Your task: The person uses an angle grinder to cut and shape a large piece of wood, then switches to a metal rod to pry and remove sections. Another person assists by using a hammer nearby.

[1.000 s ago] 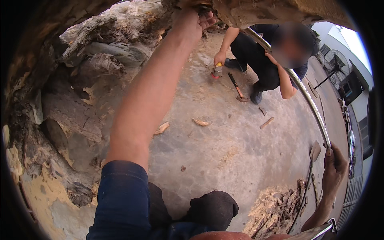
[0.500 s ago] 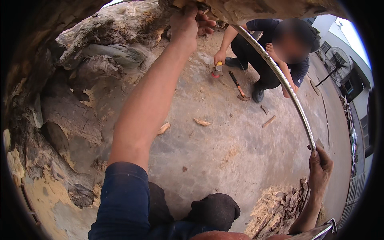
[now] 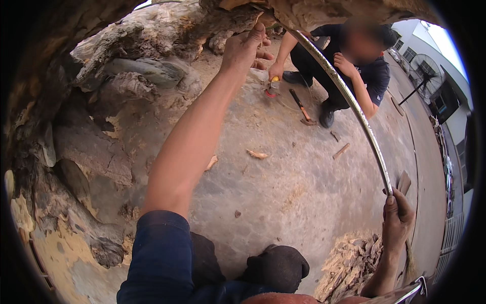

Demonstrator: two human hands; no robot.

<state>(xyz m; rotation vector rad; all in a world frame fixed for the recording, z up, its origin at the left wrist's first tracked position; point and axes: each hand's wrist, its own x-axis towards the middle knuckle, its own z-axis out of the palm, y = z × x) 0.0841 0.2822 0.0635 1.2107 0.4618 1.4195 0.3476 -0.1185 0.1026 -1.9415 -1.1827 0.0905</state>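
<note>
My left hand (image 3: 245, 48) is raised below the overhanging wood (image 3: 324, 12), its fingers apart and nothing visible in them. A long, narrow silver metal bar (image 3: 349, 96) runs from that wood down to the right, looking curved in this view. Its upper end is hidden at the wood. My right hand (image 3: 397, 215) grips its lower end between thumb and fingers. Just beyond that hand shows a flat brown piece (image 3: 403, 181); I cannot tell whether it belongs to the bar.
Opposite me a person (image 3: 334, 71) squats, one hand on a yellow-and-red tool (image 3: 273, 87). A hammer (image 3: 302, 109) and wood chips (image 3: 258, 154) lie on the concrete floor. Rough wood (image 3: 91, 147) rises at the left. Bark debris (image 3: 354, 263) lies lower right; a standing fan (image 3: 424, 73) is behind.
My left hand has come away from the overhanging wood, moving slightly down and opening. My right hand and the bar's lower end have shifted a little left and down. The other person's head moved left.
</note>
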